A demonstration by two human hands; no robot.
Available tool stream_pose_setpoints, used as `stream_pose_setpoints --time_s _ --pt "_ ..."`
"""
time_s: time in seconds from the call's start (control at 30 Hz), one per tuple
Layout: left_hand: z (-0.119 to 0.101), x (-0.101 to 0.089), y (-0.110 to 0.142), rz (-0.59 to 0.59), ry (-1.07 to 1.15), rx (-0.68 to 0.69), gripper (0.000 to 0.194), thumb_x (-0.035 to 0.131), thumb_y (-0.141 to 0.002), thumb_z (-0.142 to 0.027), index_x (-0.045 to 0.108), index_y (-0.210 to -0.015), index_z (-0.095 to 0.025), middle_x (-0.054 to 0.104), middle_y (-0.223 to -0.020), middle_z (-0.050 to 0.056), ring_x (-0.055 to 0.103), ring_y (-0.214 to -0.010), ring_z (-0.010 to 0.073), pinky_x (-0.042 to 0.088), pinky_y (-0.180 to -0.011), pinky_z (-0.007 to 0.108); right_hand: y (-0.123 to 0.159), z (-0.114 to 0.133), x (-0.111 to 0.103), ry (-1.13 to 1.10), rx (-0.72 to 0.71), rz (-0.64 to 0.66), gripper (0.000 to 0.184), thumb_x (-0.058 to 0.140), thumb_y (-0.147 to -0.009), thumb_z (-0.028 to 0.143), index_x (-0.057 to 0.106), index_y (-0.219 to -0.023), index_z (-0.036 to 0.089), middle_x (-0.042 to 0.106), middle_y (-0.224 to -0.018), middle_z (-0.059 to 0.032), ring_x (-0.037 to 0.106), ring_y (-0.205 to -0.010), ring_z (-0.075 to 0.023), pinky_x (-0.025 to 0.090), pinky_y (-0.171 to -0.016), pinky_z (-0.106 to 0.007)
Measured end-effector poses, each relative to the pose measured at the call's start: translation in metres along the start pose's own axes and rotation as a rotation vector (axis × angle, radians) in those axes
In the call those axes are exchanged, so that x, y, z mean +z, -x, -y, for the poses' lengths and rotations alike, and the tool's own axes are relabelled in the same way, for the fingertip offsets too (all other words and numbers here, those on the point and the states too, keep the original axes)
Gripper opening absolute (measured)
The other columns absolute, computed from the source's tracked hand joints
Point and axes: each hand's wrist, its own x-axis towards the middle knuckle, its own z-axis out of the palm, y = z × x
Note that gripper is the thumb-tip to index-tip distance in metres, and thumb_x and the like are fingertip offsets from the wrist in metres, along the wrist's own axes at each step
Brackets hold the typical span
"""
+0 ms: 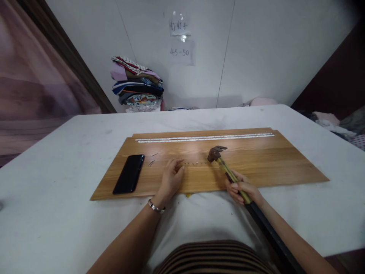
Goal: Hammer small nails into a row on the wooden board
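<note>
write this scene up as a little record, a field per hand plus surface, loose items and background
left hand: at the left end of a row of small nails; whether it holds one is unclear
right hand: gripping a hammer by its handle
surface: wooden board on a white table
loose items: black phone, a few loose nails
background: folded cloth pile, wall note reading 45-50

Soft, greyish light leaves a faint sheen on the wooden board, the top-right corner darkened.
</note>
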Motion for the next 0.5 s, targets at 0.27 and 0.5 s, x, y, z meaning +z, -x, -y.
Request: stream_pose_setpoints --time_s 0.27,0.5 --pt "-0.0069 -0.0022 -0.0002 0.039 -0.078 0.005 0.022 0.056 -0.08 -0.024 0.062 -0.101 -0.019 0.063 -0.101 0.006 0.06 -0.095 0.0189 0.047 -0.087 0.033 0.0001 0.0022 0.0012 0.002 0.031 -0.021 0.026 0.063 -0.073 0.021 0.049 -0.095 0.021 0.049 -0.054 0.0094 0.035 -0.029 -0.0029 0.031 -0.028 -0.014" --pt "-0.0054 -0.0012 0.0005 0.058 -0.086 -0.001 0.023 0.056 -0.081 -0.025 0.062 -0.102 -0.019 0.064 -0.101 0.006 0.06 -0.095 0.0184 0.047 -0.086 0.033 -0.0008 0.0007 0.0004 -0.008 0.03 -0.029 0.03 0.064 -0.072 0.022 0.049 -0.098 0.021 0.049 -0.053 0.0099 0.034 -0.028 -0.0027 0.029 -0.028 -0.013"
